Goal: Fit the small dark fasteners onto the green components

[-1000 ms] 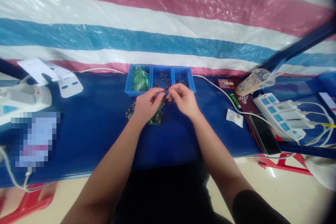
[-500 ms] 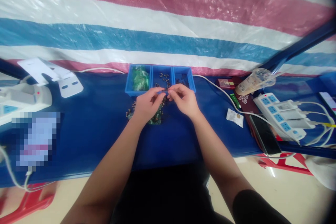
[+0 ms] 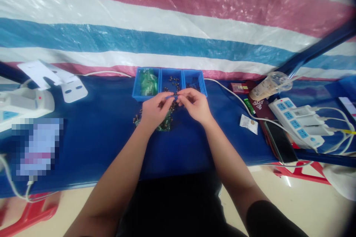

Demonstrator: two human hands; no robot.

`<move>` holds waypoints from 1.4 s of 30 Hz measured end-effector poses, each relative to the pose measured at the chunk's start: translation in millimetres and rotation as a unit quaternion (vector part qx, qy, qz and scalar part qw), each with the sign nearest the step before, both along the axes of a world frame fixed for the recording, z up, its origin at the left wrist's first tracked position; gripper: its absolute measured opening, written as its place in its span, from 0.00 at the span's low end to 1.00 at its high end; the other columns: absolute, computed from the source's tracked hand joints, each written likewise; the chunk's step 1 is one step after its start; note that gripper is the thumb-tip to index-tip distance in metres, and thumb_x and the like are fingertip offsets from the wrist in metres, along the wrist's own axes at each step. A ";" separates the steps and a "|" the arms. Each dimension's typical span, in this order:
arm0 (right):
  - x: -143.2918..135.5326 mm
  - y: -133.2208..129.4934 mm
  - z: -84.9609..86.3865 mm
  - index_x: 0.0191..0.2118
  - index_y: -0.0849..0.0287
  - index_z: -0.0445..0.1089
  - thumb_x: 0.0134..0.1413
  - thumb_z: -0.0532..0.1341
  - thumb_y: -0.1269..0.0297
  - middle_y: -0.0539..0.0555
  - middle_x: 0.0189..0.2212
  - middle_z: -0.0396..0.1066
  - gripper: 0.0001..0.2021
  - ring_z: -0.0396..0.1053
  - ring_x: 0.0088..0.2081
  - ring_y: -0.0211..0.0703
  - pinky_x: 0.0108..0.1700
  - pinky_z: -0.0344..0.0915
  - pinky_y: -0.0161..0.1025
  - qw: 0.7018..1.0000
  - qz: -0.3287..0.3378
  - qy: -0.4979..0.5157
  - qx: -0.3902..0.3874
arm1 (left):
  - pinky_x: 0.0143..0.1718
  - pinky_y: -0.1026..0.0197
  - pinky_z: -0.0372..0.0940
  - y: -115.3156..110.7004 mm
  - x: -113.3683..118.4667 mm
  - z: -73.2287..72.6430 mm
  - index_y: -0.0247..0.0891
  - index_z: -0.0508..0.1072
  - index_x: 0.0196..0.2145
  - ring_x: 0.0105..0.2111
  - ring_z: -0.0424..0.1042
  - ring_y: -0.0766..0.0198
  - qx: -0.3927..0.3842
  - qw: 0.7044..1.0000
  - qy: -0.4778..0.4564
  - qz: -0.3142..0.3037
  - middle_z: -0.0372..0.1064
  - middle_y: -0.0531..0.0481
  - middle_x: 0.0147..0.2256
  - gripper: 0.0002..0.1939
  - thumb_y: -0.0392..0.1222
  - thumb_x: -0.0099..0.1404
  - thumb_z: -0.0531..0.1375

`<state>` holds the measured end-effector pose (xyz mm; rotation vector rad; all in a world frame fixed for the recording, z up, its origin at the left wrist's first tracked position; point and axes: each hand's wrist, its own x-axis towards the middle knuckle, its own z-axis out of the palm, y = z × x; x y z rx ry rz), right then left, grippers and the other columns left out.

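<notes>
My left hand (image 3: 157,108) and my right hand (image 3: 194,104) meet fingertip to fingertip, just in front of a blue three-part bin (image 3: 142,99). Both are closed in a pinch around something small and dark; its kind is too small to make out. Beneath my left hand lies a green plastic bag (image 3: 164,125) with small brass-coloured and dark parts on and around it, partly hidden by the hand. In the bin, the left compartment holds a green bag (image 3: 148,83), the middle one small metal parts (image 3: 174,80), the right one dark little pieces (image 3: 191,83).
On the right are a power strip (image 3: 296,124) with plugged-in chargers, a dark phone (image 3: 280,142), a plastic cup (image 3: 268,87) and a white packet (image 3: 249,124). To the left are a white stand (image 3: 73,90) and a blurred-out phone (image 3: 41,146) on a cable. A striped sheet (image 3: 167,18) hangs behind.
Almost nothing differs. Both hands keep their pinch at the same place, with only a very slight shift of the fingertips.
</notes>
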<state>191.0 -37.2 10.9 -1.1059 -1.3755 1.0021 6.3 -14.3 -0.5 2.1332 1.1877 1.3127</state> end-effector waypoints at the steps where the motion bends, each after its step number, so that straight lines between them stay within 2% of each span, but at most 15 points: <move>1: 0.3 0.1 -0.5 0.44 0.57 0.73 0.61 0.65 0.53 0.51 0.31 0.77 0.13 0.74 0.30 0.37 0.34 0.71 0.37 1.000 0.003 0.002 0.005 | 0.30 0.68 0.64 -0.1 0.1 0.5 0.38 0.80 0.44 0.22 0.68 0.72 0.004 1.000 0.000 0.002 0.74 0.55 0.26 0.12 0.46 0.69 0.62; 7: -1.1 -0.6 0.4 0.42 0.57 0.74 0.61 0.65 0.55 0.51 0.32 0.76 0.11 0.74 0.31 0.37 0.32 0.69 0.36 1.000 -0.012 -0.003 0.020 | 0.30 0.68 0.65 1.1 -0.4 -0.9 0.38 0.80 0.46 0.22 0.69 0.71 -0.011 1.000 0.016 0.001 0.76 0.53 0.27 0.13 0.48 0.70 0.62; 11: -2.7 -0.4 4.5 0.39 0.56 0.75 0.58 0.67 0.54 0.55 0.42 0.76 0.11 0.74 0.39 0.40 0.31 0.69 0.35 0.998 -0.024 0.040 0.029 | 0.36 0.66 0.68 2.2 -0.7 -3.6 0.38 0.81 0.47 0.28 0.74 0.67 -0.018 0.998 0.049 -0.038 0.78 0.50 0.31 0.14 0.48 0.71 0.61; 13: -1.9 0.6 5.4 0.38 0.56 0.74 0.57 0.68 0.52 0.56 0.44 0.76 0.12 0.75 0.41 0.42 0.33 0.71 0.36 0.996 -0.011 0.090 0.022 | 0.37 0.65 0.68 2.0 -0.8 -3.5 0.38 0.81 0.47 0.30 0.75 0.66 -0.016 0.997 0.064 -0.046 0.78 0.49 0.31 0.15 0.48 0.71 0.61; 16: 1.2 3.1 4.6 0.38 0.55 0.70 0.57 0.67 0.49 0.53 0.36 0.77 0.14 0.75 0.37 0.41 0.34 0.72 0.38 0.989 0.008 0.149 -0.012 | 0.37 0.65 0.68 0.9 -0.8 -1.4 0.39 0.81 0.46 0.29 0.74 0.66 -0.019 0.998 0.060 -0.030 0.78 0.50 0.31 0.14 0.48 0.70 0.61; 18: 3.2 4.7 4.1 0.38 0.55 0.69 0.57 0.66 0.47 0.51 0.30 0.76 0.16 0.74 0.31 0.39 0.31 0.71 0.36 0.985 0.008 0.165 -0.039 | 0.34 0.66 0.68 0.1 -0.7 0.0 0.38 0.81 0.44 0.26 0.72 0.68 -0.014 0.999 0.041 -0.018 0.78 0.50 0.30 0.13 0.46 0.71 0.61; 22: 4.2 5.5 6.9 0.39 0.55 0.75 0.55 0.68 0.48 0.48 0.26 0.72 0.16 0.68 0.25 0.35 0.27 0.67 0.35 0.990 -0.011 0.135 -0.043 | 0.30 0.67 0.66 -0.7 -0.3 -0.1 0.39 0.80 0.46 0.22 0.68 0.71 0.000 1.000 0.015 -0.021 0.76 0.53 0.28 0.13 0.46 0.70 0.61; 27: 0.6 3.8 6.9 0.39 0.55 0.78 0.49 0.72 0.49 0.50 0.32 0.76 0.17 0.69 0.28 0.35 0.31 0.71 0.37 0.996 -0.011 0.073 -0.040 | 0.33 0.66 0.68 0.3 -0.2 -2.0 0.39 0.79 0.49 0.25 0.71 0.70 0.008 0.999 0.008 -0.032 0.78 0.50 0.33 0.14 0.45 0.70 0.61; 30: -0.9 3.7 2.5 0.39 0.56 0.77 0.45 0.75 0.51 0.50 0.32 0.76 0.19 0.71 0.31 0.37 0.35 0.72 0.38 0.995 -0.014 0.083 -0.050 | 0.34 0.66 0.68 0.8 -0.3 -1.9 0.39 0.80 0.46 0.27 0.72 0.69 0.009 0.999 0.011 -0.032 0.78 0.50 0.32 0.12 0.45 0.70 0.61; 35: -1.0 4.0 -1.0 0.39 0.56 0.75 0.41 0.77 0.54 0.50 0.33 0.77 0.20 0.75 0.35 0.38 0.44 0.75 0.40 0.993 -0.003 0.105 -0.054 | 0.31 0.67 0.65 0.1 -0.7 -1.4 0.39 0.79 0.43 0.24 0.69 0.71 -0.005 1.000 0.010 -0.016 0.76 0.52 0.29 0.10 0.45 0.70 0.61; 42: -1.7 3.0 2.0 0.40 0.56 0.77 0.39 0.77 0.52 0.51 0.34 0.78 0.21 0.77 0.37 0.41 0.46 0.77 0.44 0.993 -0.009 0.095 -0.069 | 0.31 0.66 0.65 -2.1 -0.5 1.8 0.39 0.77 0.42 0.24 0.69 0.70 -0.025 1.000 0.010 -0.001 0.74 0.53 0.29 0.11 0.47 0.71 0.59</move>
